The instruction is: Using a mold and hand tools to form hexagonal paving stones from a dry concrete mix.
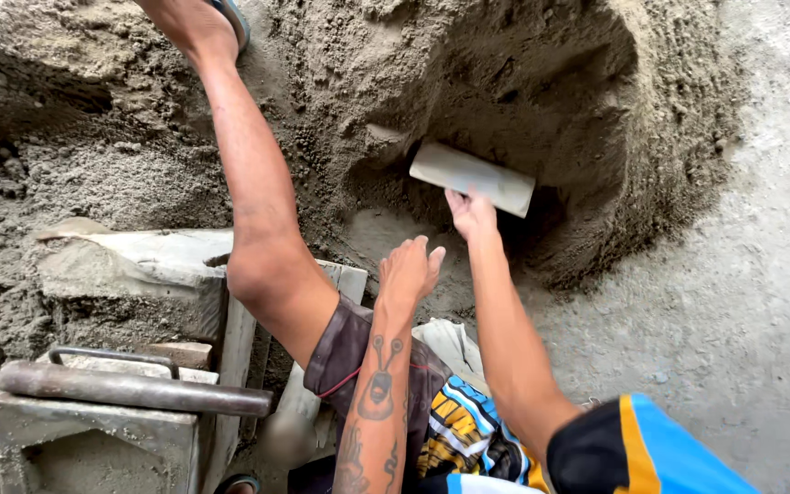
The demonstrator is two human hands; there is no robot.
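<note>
My right hand (470,212) grips the near edge of a flat pale board (473,177), which is pushed into the hollow of a big heap of damp sand mix (541,82). Just short of it, my left hand (409,270) hovers over the sand with its fingers loosely apart and nothing in them; the forearm bears dark tattoos. My bare left leg (253,174) stretches up across the heap, its foot in a sandal at the top edge.
A metal block mould (93,430) with a thick steel bar handle (130,389) stands at lower left. Behind it lie wooden planks (230,338) and a sand-covered box (130,274). Bare concrete floor (742,302) runs along the right.
</note>
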